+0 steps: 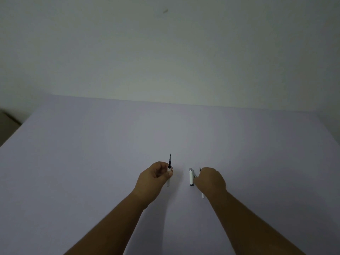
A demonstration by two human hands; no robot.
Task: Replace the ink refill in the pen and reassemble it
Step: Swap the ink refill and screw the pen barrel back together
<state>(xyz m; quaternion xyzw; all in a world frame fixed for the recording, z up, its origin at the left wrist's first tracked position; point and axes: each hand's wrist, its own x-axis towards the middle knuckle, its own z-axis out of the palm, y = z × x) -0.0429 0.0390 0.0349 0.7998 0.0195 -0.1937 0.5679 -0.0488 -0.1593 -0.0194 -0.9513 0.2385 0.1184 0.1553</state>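
Note:
My left hand (154, 176) grips a white pen barrel (168, 183), held nearly upright, with a dark refill (169, 161) sticking out of its top. A white pen cap (191, 176) with a grey clip lies on the table just right of centre. My right hand (211, 180) rests over a second thin refill (202, 195), whose dark tip shows above the fingers and whose white tail shows below the wrist. The fingers curl down onto it; I cannot tell whether they pinch it or only touch it.
A pale table top (92, 162) fills the lower half of the view, its far edge meeting a plain wall (165, 52). The table's left corner drops off beside a dark floor area (9, 122).

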